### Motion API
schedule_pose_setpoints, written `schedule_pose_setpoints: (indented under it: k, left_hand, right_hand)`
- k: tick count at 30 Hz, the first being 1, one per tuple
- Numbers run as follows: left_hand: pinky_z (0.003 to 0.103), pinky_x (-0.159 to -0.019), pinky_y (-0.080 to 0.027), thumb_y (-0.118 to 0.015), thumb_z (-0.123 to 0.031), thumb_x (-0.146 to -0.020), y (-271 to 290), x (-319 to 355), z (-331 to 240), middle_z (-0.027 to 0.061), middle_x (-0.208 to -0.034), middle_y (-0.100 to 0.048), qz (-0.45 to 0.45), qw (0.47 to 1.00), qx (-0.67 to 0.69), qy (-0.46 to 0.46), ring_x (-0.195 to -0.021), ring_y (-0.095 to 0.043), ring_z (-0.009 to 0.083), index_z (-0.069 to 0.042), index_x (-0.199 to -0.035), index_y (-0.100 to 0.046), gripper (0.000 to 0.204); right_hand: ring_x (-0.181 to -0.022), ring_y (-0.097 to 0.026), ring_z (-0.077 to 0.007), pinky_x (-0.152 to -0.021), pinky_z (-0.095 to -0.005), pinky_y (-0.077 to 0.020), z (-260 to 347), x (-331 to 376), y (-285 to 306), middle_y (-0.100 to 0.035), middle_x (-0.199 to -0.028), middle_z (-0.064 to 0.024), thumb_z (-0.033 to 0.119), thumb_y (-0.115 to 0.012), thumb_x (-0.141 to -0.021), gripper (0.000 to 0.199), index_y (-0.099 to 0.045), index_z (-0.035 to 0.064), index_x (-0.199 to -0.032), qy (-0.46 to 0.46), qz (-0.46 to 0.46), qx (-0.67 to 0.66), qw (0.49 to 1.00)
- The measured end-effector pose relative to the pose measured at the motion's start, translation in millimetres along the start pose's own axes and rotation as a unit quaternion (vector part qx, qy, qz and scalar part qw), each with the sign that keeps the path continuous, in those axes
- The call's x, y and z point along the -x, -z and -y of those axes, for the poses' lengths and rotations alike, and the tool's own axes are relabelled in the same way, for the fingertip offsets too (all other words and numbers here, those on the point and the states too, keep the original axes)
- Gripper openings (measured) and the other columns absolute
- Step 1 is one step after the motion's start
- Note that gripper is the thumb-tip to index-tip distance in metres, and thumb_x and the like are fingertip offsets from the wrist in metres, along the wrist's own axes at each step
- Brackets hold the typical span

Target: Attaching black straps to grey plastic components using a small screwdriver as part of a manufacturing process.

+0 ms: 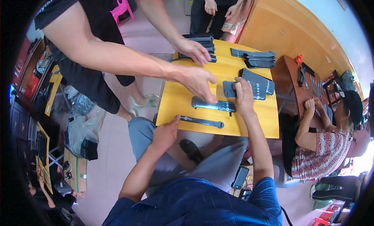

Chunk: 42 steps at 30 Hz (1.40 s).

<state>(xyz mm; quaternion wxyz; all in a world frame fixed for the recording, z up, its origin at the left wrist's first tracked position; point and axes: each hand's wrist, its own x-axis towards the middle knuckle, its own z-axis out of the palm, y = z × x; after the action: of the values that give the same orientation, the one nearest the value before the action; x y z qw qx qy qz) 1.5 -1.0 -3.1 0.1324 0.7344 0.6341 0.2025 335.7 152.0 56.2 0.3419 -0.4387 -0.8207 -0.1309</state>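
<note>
The left hand (165, 133) rests at the near left edge of the yellow table (175, 103), its fingers curled loosely together and its thumb stretched out so that the tip touches the left end of a slim dark metal bar (202, 121) lying along the near edge. Whether the fingers grip anything under the table's rim cannot be told. The right hand (243, 96) lies flat farther in, fingers pressed together and pointing away, covering part of a dark grey flat panel (229, 89) that sits just left of a fanned stack of similar dark sheets (259, 84). Between the two hands lies a longer dark strip with a shiny middle (214, 105), just beyond the metal bar. A standing person in a black shirt leans in from the left: one hand (198, 82) spreads its fingers down onto the left end of that strip, and the other hand (193, 51) reaches to a pile of dark sheets (202, 43) at the far left corner of the table. Another pile of dark sheets (255, 58) sits at the far right corner. To the right, a seated person in a patterned red top (317, 152) works at a brown table (298, 89).
</note>
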Motion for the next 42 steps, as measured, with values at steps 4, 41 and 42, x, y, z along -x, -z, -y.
schedule_pose_setpoints:
  k: [4, 41, 42]
  left_hand:
    - [0.054, -0.074, -0.059, -0.055, -0.023, -0.1, 7, -1, -8, 0.0165, -0.094, -0.075, 0.038, 0.998, -0.017, 0.036, -0.081, -0.073, 0.0398, -0.022, -0.144, -0.06, 0.044]
    - [0.051, -0.075, -0.058, -0.058, -0.021, -0.099, 14, -1, -12, 0.019, -0.095, -0.074, 0.069, 0.996, -0.018, 0.045, -0.083, -0.072, 0.0397, -0.019, -0.145, -0.058, 0.046]
    - [0.051, -0.074, -0.058, -0.058, -0.021, -0.1, 14, -2, -11, 0.0193, -0.095, -0.074, 0.066, 0.997, -0.011, 0.044, -0.083, -0.072, 0.0396, -0.018, -0.146, -0.058, 0.046]
  right_hand:
    - [-0.127, -0.057, -0.0382, -0.111, -0.0623, -0.0385, 16, -1, -25, -0.062, -0.127, -0.0157, -0.001, -0.065, -0.079, 0.029, -0.051, 0.0062, -0.103, -0.04, 0.001, -0.01, 0.999]
    - [-0.098, -0.067, -0.0325, -0.086, -0.0402, -0.0537, 87, 4, 19, -0.066, -0.109, -0.0171, -0.007, -0.063, -0.09, 0.017, -0.067, 0.0032, -0.102, -0.157, -0.167, -0.205, 0.951]
    - [-0.09, -0.069, -0.0315, -0.081, -0.0395, -0.0548, 91, 12, 19, -0.068, -0.101, -0.0166, -0.006, -0.063, -0.091, 0.014, -0.066, 0.002, -0.102, -0.199, -0.117, -0.257, 0.938]
